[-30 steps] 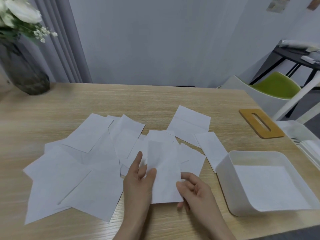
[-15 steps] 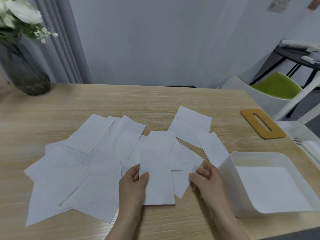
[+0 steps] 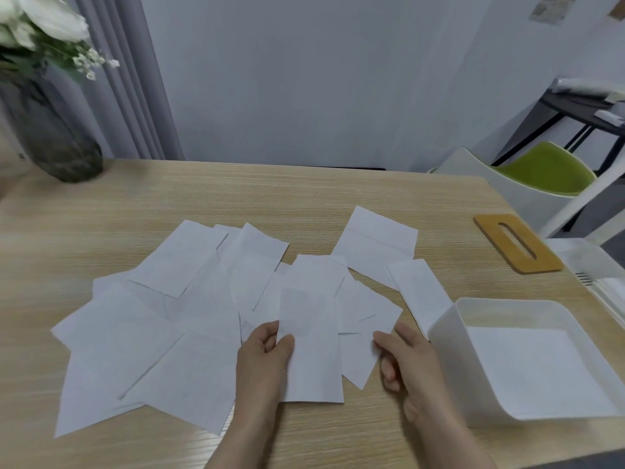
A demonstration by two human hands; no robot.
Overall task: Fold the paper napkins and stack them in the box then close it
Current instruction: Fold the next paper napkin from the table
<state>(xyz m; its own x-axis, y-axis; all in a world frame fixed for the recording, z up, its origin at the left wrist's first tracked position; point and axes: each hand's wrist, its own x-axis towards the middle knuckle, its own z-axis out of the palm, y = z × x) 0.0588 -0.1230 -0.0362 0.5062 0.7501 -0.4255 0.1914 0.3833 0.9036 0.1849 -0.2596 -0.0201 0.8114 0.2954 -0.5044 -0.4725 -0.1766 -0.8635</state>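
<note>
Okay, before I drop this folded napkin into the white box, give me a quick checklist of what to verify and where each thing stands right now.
1. Grip on the folded napkin: ok, the left hand pinches its left edge.
2. Right hand free to help: not ok, its fingers pinch the corner of another napkin.
3. Box open: ok, no lid on it.
4. Room in the box: ok, only a flat white layer lies at the bottom.
5. Lid at hand: ok, it lies flat on the table beyond the box.
6. Fold neat and square: cannot tell, since the napkin's creases are too faint.
</note>
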